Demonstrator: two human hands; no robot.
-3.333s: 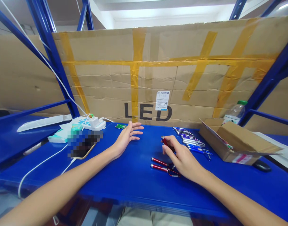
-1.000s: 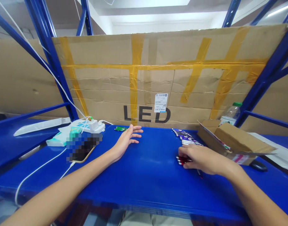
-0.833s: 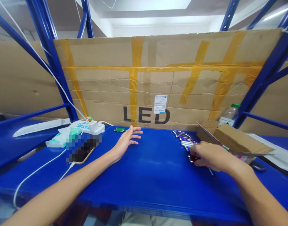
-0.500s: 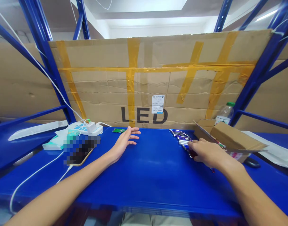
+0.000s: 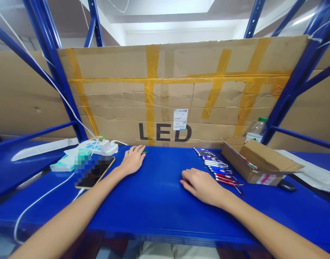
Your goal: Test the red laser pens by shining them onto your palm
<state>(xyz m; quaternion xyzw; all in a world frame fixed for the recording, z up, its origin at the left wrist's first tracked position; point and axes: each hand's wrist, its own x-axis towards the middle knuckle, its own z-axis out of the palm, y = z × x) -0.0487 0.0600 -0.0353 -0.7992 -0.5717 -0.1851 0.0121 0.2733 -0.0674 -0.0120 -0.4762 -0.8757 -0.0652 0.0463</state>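
Note:
My left hand [image 5: 132, 159] lies palm down over slim green things [image 5: 144, 151] at the back of the table, fingers stretched forward and resting on them. Most of these green things are hidden under the hand. My right hand [image 5: 198, 184] is low over the middle right of the table, with its fingers curled in and no object showing from them. To its right lies a slanting row of slim metallic pen-like sticks with loop clips: purple sticks [image 5: 208, 157], silver sticks [image 5: 215, 163], blue sticks [image 5: 219, 169] and red sticks [image 5: 224, 179].
An open cardboard box [image 5: 252, 176] stands right of the row, with a black mouse [image 5: 286, 185] and a bottle [image 5: 257, 131] nearby. On the left are a phone [image 5: 96, 175], a tissue pack [image 5: 62, 163], a power strip [image 5: 111, 148] and cables. A tall cardboard sheet [image 5: 121, 104] walls the back.
My left hand has moved left and down onto the green things. My right hand has left the row of sticks and come left, uncovering the blue and red ones.

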